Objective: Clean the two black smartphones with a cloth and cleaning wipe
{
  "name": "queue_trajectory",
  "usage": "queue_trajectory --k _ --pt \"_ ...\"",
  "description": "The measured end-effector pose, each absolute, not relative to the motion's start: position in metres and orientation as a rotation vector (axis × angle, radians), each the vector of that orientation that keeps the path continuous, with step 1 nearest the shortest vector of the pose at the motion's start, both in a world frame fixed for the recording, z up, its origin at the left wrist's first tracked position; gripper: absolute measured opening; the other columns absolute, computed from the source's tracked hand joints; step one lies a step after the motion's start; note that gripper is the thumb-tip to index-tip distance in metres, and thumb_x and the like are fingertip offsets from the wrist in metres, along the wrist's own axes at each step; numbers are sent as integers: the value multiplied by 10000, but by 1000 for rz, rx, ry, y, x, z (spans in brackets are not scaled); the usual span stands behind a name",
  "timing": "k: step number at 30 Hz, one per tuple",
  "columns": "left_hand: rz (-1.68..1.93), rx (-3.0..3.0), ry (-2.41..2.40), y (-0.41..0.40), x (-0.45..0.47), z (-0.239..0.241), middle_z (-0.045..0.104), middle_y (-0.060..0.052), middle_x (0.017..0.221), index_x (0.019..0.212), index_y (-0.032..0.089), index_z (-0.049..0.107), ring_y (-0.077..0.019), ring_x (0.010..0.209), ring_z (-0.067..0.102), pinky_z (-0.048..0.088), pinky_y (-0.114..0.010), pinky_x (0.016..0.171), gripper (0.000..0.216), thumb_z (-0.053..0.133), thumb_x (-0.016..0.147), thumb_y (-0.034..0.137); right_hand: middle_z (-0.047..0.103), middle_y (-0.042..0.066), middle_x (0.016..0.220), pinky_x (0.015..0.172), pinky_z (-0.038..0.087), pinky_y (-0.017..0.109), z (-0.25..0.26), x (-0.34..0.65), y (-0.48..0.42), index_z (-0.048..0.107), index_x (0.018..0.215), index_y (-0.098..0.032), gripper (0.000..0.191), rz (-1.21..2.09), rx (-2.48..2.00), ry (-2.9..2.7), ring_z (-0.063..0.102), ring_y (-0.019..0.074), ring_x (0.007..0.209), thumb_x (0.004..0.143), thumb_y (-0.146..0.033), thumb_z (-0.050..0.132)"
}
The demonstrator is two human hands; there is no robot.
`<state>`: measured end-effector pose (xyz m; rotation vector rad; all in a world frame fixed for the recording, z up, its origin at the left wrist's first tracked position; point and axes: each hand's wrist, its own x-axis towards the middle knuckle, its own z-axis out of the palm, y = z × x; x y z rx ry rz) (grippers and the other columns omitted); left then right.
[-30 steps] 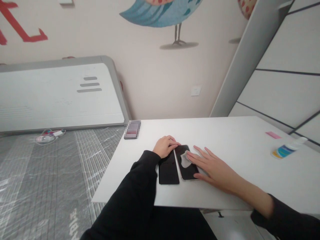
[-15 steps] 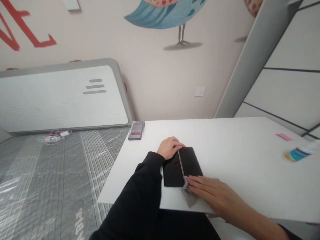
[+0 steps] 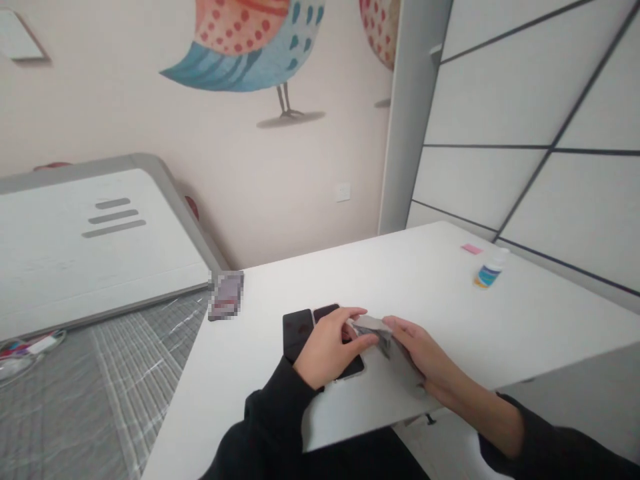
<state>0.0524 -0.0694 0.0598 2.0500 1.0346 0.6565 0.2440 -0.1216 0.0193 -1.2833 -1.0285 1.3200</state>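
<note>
Two black phones lie side by side, screens up, on the white table [image 3: 450,300]: the left phone [image 3: 296,330] and the right phone [image 3: 327,312], which my hands partly cover. My left hand [image 3: 330,347] hovers over the phones and pinches one edge of a grey cloth [image 3: 395,357]. Beneath the cloth's other side my right hand [image 3: 425,363] holds it up, fingers curled under it. The cloth hangs just above the table, right of the phones.
A small bottle with a blue and orange label [image 3: 487,273] and a pink slip [image 3: 471,249] sit at the table's far right. A blurred dark object [image 3: 226,295] lies at the far left corner. A white panel [image 3: 95,233] leans against the wall over a grey floor.
My right hand wiped the cloth down the right phone to the near edge, then lifted it. My left hand left the phone's top edge and took hold of the cloth. The view swung right.
</note>
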Motion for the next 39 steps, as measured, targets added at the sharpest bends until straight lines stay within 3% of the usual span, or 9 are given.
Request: queue_trajectory --k 3,7,12,18,23,28,33,36,39 --pt "617 1999 1152 -70 66 69 662 9 705 922 190 768 -147 638 554 424 -266 627 145 636 864 204 744 72 832 769 599 393 19 248 -120 675 824 -209 525 1290 -1292 -1064 716 270 823 847 -726 587" --pt "606 2039 1196 -67 75 82 606 15 626 782 186 756 -149 620 503 342 -277 608 215 601 878 299 737 106 1038 911 572 426 31 250 -122 701 997 -213 556 904 -1197 -1285 698 286 991 832 -738 622" --pt "538 2068 1150 -69 83 93 565 38 595 771 189 745 -132 596 462 299 -274 593 211 606 862 319 750 53 888 828 574 382 45 258 -119 704 890 -228 237 693 -1200 -1412 708 241 837 846 -461 712" --pt "583 2107 1081 -47 73 111 739 -3 800 815 188 756 -155 723 583 409 -269 692 176 683 846 346 776 54 791 701 559 349 61 300 -87 747 799 -206 308 674 -1192 -1344 719 250 752 842 -507 701" --pt "771 2313 1078 -21 74 146 785 -25 826 838 202 793 -174 729 650 451 -285 699 157 695 902 306 755 34 727 619 489 320 95 333 -55 752 773 -204 362 293 -1192 -1586 665 208 653 924 -515 645" --pt "836 2687 816 -37 79 131 771 -48 864 1014 220 804 -201 825 676 512 -311 756 194 617 987 266 792 63 940 820 562 351 93 362 -74 780 922 -238 286 91 -988 -1829 726 221 881 1023 -417 581" --pt "186 2935 521 -79 76 84 762 -40 916 1124 238 770 -229 850 704 546 -338 746 310 636 965 468 791 61 1031 915 579 383 33 389 -136 790 1003 -272 237 206 -939 -2302 726 222 1002 1012 -434 617" --pt "89 2860 660 -88 79 76 768 -49 1071 1189 241 736 -246 978 724 580 -369 846 381 582 982 522 783 81 1085 1057 523 470 7 392 -154 785 998 -252 380 334 -1093 -2288 709 258 1087 1002 -565 569" --pt "98 2866 912 -84 89 72 669 -105 1393 1346 198 648 -284 1268 638 514 -443 1084 419 580 1005 432 742 101 1260 1115 485 506 -3 380 -148 754 1172 -247 447 328 -1280 -2166 664 267 1212 1079 -502 398"
